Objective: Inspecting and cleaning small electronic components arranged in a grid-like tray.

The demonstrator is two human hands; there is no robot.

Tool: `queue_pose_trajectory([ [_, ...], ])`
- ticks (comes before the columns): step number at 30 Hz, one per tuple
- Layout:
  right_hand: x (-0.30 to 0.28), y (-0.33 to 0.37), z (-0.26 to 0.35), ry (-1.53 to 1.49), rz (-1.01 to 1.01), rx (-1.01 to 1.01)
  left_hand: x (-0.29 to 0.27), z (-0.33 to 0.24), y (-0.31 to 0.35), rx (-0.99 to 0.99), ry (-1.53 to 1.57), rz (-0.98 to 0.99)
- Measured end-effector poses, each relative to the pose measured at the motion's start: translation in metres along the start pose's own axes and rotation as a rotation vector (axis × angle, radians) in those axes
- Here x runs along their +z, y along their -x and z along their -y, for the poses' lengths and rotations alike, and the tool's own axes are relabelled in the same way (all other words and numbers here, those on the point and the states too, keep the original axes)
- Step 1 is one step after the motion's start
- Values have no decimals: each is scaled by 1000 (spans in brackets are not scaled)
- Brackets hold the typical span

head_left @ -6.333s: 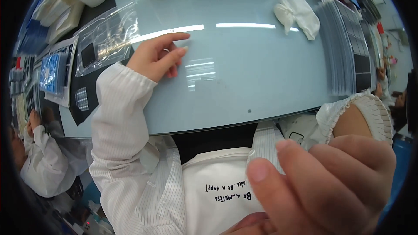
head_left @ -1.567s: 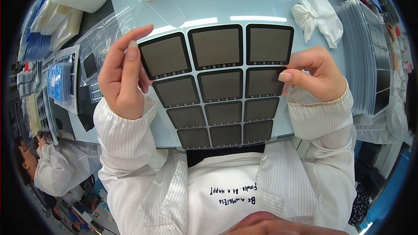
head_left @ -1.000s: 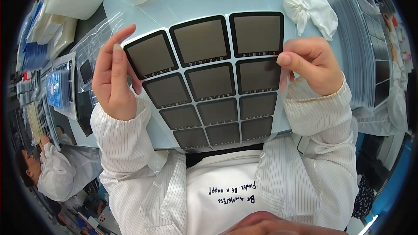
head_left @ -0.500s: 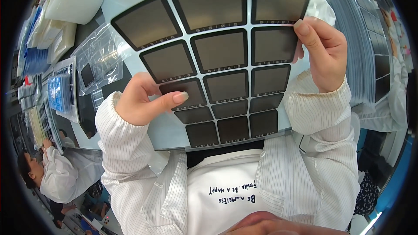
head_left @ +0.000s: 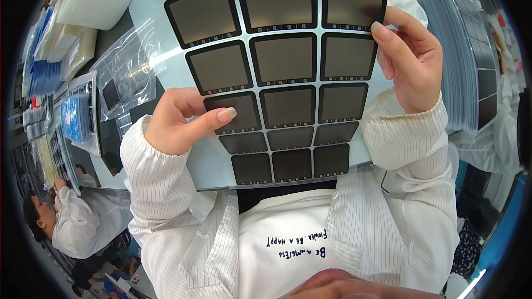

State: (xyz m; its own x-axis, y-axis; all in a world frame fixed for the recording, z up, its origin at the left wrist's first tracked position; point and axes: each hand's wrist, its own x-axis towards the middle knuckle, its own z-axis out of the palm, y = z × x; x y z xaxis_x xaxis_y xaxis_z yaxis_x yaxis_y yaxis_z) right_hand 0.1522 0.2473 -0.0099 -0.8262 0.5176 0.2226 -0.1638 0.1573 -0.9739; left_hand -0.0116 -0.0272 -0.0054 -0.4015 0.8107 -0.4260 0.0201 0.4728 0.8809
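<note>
A large clear sheet spans the middle of the head view, bearing rows of dark grey rectangular panels with black borders and small marks along one edge. Its surface curves, and the panels at the near end look foreshortened. My left hand grips the left edge, thumb flat on a panel and fingers hidden underneath. At the upper right edge, my right hand pinches the sheet, its thumb on top near a panel corner and the other fingers partly behind. The sheet is raised above a pale table.
A tall stack of similar panelled sheets stands at the right. Left of me lie a clear plastic bag, a blue-wrapped stack and a thick white translucent bundle. Another person in a white coat works at the far left.
The sheet has turned slightly, its far left corner shifting right and upward. Both hands have risen a little with it, keeping their grip.
</note>
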Motion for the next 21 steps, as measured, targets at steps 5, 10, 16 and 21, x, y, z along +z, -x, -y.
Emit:
queue_pose_trajectory([
  [5,-2,-2,-1,-6,-9,9,-1,10,1,33,33,-47],
  [10,1,-1,0,-31,-29,11,1,7,1,34,28,-53],
  [16,-4,0,-7,-14,-41,-8,-1,2,2,0,-15,-20],
  [21,-4,-2,-8,-20,-41,7,1,-2,2,12,-8,-35],
])
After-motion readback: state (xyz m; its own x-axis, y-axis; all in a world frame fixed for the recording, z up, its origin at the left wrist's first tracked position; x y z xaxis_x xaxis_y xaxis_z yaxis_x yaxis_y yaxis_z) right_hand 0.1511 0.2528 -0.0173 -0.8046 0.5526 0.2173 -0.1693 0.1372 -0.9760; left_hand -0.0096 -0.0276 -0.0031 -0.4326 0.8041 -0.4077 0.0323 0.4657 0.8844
